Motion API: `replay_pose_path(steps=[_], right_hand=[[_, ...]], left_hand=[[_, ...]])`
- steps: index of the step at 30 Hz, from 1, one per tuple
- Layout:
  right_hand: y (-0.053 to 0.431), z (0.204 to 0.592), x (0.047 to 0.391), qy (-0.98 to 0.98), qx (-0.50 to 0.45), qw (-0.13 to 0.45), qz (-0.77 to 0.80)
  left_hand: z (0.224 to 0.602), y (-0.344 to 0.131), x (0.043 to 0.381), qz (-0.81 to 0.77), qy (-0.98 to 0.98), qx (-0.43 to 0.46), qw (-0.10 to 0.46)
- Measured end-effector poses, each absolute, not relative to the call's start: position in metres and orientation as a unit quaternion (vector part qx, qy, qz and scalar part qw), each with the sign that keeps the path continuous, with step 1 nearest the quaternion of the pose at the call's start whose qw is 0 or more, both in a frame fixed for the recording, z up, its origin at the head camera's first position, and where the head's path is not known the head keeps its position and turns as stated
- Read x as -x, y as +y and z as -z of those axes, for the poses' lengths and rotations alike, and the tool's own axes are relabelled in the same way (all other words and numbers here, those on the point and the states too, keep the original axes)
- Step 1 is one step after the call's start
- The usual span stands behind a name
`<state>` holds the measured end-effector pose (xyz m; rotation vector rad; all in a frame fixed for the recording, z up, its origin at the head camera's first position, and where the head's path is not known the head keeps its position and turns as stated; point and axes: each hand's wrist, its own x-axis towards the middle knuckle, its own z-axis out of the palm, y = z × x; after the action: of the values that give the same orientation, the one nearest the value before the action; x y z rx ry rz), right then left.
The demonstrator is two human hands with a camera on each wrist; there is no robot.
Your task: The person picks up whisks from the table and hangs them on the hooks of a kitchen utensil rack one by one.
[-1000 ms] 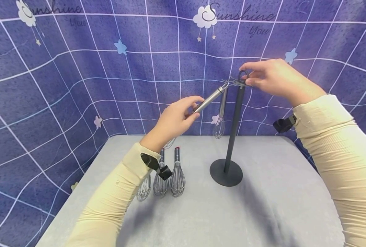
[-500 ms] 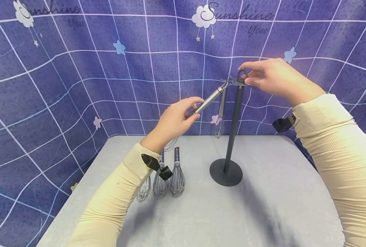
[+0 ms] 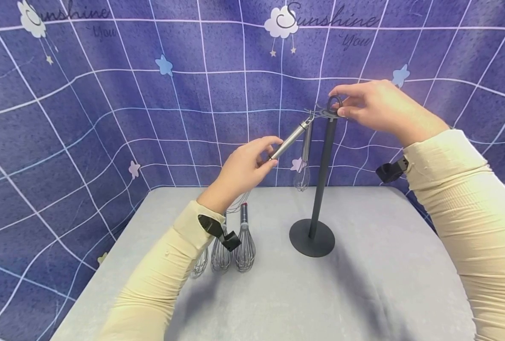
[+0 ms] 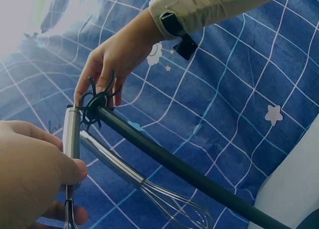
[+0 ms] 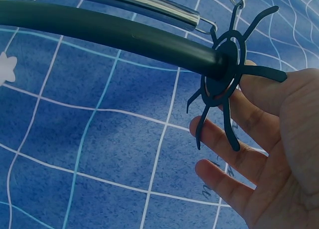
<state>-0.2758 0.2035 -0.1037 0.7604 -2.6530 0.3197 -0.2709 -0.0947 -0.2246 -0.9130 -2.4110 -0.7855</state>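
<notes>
My left hand pinches a steel-handled whisk that slants up toward the top of a black utensil stand. In the right wrist view the whisk's wire loop is at one hook's tip and seems to be around it. My right hand holds the ring on top of the stand between thumb and fingers, behind the hooks. A small whisk hangs by its loop from a neighbouring hook. The lower part of the held whisk is mostly hidden behind my left hand and forearm.
Several whisks lie on the grey table left of the stand, including a whisk with a red-tipped handle; my left forearm partly covers others. The stand's round base rests on the table. A blue grid-patterned curtain surrounds the back and side.
My left hand has shifted slightly right and down along with the whisk's lower handle end. The right hand and stand look unchanged.
</notes>
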Motion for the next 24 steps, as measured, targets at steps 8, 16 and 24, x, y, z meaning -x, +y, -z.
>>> replay_pose_path(steps=[8,16,24], right_hand=[[0.203,0.102,0.275,-0.942,-0.266,0.176,-0.108],[0.205,0.102,0.276,-0.944,-0.262,0.165,-0.111],[0.205,0.102,0.276,-0.942,-0.265,0.173,-0.112]], left_hand=[[0.23,-0.091,0.27,0.303,-0.865,0.333,0.222],[0.24,-0.085,0.273,0.338,-0.85,0.335,0.225],[0.249,-0.079,0.275,0.376,-0.839,0.326,0.218]])
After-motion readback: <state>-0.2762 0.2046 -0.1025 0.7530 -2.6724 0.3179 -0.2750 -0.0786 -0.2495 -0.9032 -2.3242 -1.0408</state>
